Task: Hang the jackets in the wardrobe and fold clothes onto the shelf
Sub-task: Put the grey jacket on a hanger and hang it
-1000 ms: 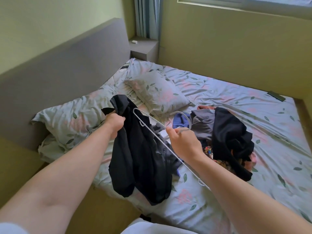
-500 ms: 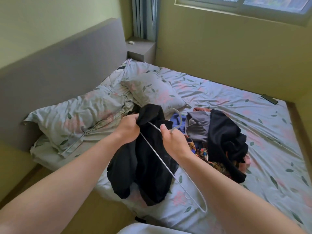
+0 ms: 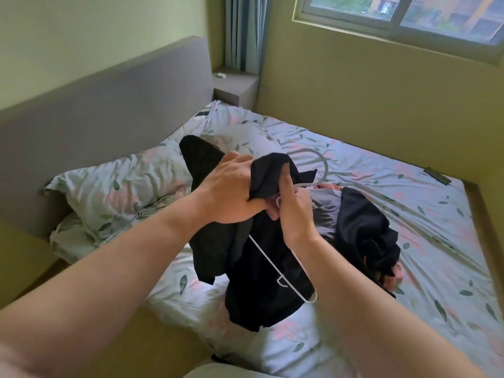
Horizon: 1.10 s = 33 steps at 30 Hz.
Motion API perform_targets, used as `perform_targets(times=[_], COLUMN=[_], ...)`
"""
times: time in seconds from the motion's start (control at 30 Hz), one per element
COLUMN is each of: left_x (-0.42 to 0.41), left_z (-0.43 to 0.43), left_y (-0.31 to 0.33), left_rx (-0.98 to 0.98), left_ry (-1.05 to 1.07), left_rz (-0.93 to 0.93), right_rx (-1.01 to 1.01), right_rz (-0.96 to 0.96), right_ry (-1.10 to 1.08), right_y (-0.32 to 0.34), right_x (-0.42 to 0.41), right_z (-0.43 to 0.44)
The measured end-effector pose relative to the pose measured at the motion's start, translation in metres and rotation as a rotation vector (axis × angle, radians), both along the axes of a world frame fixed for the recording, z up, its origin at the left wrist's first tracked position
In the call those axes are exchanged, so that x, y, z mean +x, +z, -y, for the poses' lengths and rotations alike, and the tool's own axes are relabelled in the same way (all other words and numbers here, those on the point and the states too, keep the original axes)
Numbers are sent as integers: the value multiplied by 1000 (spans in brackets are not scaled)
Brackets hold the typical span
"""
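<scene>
Head view: looking down over my two bare forearms at a bed.
My left hand (image 3: 231, 189): raised over the near left part of the bed; fingers curled tight round a bunched fold of the black jacket (image 3: 261, 282).
My right hand (image 3: 294, 211): just right of the left, knuckles touching it; fingers closed on the wire of the hanger (image 3: 264, 258) near its neck, thumb upright against the jacket cloth.
Black jacket: held up between both my hands, the rest hanging down in folds, its lowest part on the sheet near me.
Hanger: white wire, tilted; the hook pokes out on the far side of my hands, one arm slants down toward me across the front of the jacket.
Clothes pile (image 3: 365, 233): on the bed right of my hands; a black garment on top, grey cloth at its left edge, a patch of pink at its near edge.
Bed (image 3: 409, 186): pale sheet printed with leaves and pink flowers, creased.
Pillows (image 3: 117, 186): same print, stacked at the left against the grey headboard (image 3: 109, 110); another lies farther off, partly hidden by the jacket.
Ledge (image 3: 234, 83): grey, far left corner, with a small white object on it.
Curtain (image 3: 242, 31): blue-grey, above the ledge.
Window (image 3: 395, 15): far wall, upper right.
Small dark flat object (image 3: 437, 175): far right edge of the bed; I cannot tell what it is.
</scene>
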<state>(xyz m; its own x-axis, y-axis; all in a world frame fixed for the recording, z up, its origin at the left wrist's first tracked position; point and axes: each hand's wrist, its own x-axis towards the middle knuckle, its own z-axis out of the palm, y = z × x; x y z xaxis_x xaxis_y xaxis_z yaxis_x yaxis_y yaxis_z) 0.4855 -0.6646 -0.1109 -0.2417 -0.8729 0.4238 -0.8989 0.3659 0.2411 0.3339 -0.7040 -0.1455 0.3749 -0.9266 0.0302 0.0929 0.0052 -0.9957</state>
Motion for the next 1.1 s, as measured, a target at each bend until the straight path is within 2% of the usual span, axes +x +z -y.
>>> perform_targets(times=[0.2, 0.3, 0.37, 0.47, 0.57, 0.7, 0.77, 0.83, 0.93, 1.03, 1.1], left_x=[9, 6, 5, 5, 4, 0, 2, 7, 19, 34, 40], left_z=[8, 7, 5, 3, 3, 2, 1, 0, -3, -5, -7], left_y=[0, -3, -3, -2, 4, 12, 13, 15, 15, 10, 4], left_rx=[23, -31, -57, -72, -88, -173, -200, -219, -235, -157, -87], left_ry=[94, 166, 178, 182, 204, 121, 95, 112, 198, 348, 420], left_rz=[114, 123, 122, 123, 118, 118, 119, 129, 138, 114, 173], right_rx=[122, 265, 368, 504, 609, 705, 652, 488, 278, 230, 61], right_rz=[-161, -137, -176, -397, -668, -877, -861, -791, -783, -766, -800], right_ry=[355, 346, 230, 143, 270, 372, 311, 198, 32, -32, -33], right_y=[-4, -15, -25, -42, -55, -82, -101, -113, -117, -89, -55], right_x=[-22, -38, -43, -47, -50, -35, -29, -27, -27, -22, -17], right_z=[13, 13, 13, 11, 7, -7, -8, -4, 10, 28, 39])
